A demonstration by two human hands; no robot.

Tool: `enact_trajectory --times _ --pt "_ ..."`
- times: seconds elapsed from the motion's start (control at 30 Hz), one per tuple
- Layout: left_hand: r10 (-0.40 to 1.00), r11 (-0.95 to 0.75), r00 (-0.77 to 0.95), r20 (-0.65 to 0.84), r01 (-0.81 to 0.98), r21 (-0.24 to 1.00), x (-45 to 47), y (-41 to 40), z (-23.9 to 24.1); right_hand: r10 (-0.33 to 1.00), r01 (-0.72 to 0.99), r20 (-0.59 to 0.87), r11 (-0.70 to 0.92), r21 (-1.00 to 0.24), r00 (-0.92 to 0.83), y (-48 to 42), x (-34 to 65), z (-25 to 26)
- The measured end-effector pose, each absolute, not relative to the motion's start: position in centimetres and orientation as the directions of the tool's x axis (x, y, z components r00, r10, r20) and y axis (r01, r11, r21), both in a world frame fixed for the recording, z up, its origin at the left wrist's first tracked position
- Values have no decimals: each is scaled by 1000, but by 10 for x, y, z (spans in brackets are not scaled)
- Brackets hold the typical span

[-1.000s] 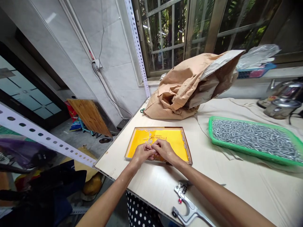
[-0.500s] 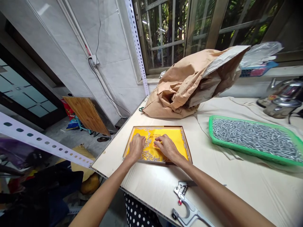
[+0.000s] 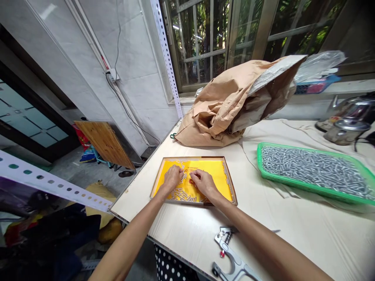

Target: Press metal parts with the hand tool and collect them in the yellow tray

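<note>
A shallow yellow-lined box lid (image 3: 221,189) lies on the table, with small silver metal pieces (image 3: 182,195) scattered over its left and lower side. More of these pieces line its right edge. Over the left half, my left hand (image 3: 173,177) is closed, its thumb and fingertips pinched together. My right hand (image 3: 204,183) faces it from the right, also pinched, just above the lid's middle. Whatever sits between the fingertips is too small to name. Under my right forearm is a grey metal hand tool (image 3: 234,263) with a C-shaped jaw, partly hidden.
To the right stands a green plastic basket (image 3: 259,160) full of similar silver metal pieces (image 3: 310,168). A large brown paper bag (image 3: 216,107) leans at the back. Green-handled scissors (image 3: 173,136) lie by the table's left edge. Metal kettles (image 3: 347,130) are at the far right.
My left hand has turned slightly and moved a little right. My right hand's fingers have drawn closer together, and the fingertips of both hands are nearer each other. The view has shifted slightly.
</note>
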State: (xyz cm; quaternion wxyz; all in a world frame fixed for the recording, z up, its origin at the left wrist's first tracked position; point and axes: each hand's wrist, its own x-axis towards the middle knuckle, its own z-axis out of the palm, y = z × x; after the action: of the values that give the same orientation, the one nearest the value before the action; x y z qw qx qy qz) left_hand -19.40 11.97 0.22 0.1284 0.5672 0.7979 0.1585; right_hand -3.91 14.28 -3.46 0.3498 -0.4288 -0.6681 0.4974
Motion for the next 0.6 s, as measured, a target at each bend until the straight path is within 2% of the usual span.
enact_trajectory --times 0.23,0.3,0.37,0.47,0.6 --pt "942 292 -327 -71 698 654 -175 107 1 936 191 0 72 -979 -353 140 -41 -38" --pt "947 288 -283 -151 541 790 -169 98 -1 936 200 10 86 -976 -351 140 -40 -37" --pt "945 308 -207 -252 313 898 -166 91 0 932 205 17 97 -974 -361 140 -38 -34" --pt "939 338 -106 -328 101 936 -169 86 6 920 203 36 124 -971 -389 139 -34 -27" --pt "938 346 -52 -343 59 937 -175 86 15 878 199 133 248 -948 -460 139 -27 -17"
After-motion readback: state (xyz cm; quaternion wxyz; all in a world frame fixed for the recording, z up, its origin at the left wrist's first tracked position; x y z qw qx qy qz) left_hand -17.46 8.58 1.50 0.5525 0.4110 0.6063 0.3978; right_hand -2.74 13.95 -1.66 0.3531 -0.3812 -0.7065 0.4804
